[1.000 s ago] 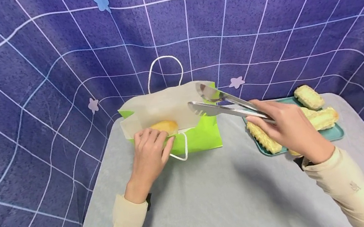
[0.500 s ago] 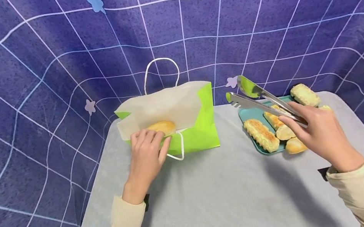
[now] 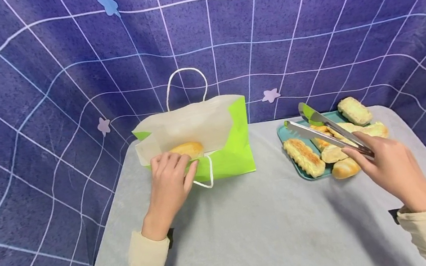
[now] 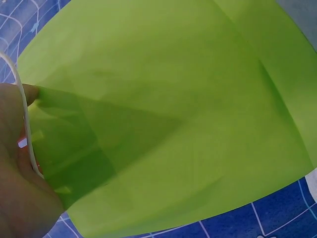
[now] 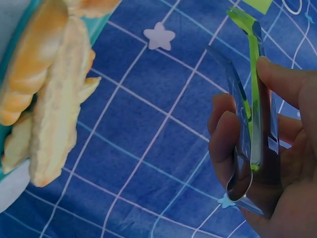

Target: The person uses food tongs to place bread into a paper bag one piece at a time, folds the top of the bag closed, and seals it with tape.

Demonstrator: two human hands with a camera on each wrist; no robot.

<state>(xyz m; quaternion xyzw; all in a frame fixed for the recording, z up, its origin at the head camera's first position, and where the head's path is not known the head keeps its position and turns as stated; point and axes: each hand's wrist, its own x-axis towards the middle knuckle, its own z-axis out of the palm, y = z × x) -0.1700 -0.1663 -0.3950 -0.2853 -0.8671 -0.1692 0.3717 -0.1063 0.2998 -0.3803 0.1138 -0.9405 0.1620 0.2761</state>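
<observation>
My left hand [image 3: 170,180] grips the near rim of a bright green paper bag [image 3: 229,161], thumb outside. A golden bread roll [image 3: 190,149] shows in the bag's mouth, just beyond the fingers. In the left wrist view the green panel [image 4: 173,99] fills most of the picture, and a white cord handle [image 4: 28,124] crosses the hand. Metal tongs [image 3: 319,135] are in my right hand [image 3: 393,166], their tips apart with nothing between them. They hang over the left part of a teal tray [image 3: 294,132] of bread. The right wrist view shows fingers and thumb round the tongs [image 5: 255,89].
Several breads lie on the tray: a long browned loaf [image 3: 304,156] at its left and a pale loaf [image 3: 355,111] at the back edge. A small roll [image 3: 345,169] sits at the front edge. Behind the grey table [image 3: 252,236] hangs a blue gridded cloth [image 3: 222,27].
My right hand has moved right and down with the tongs, from beside the bag's mouth to over the tray. My left hand stays on the bag's rim.
</observation>
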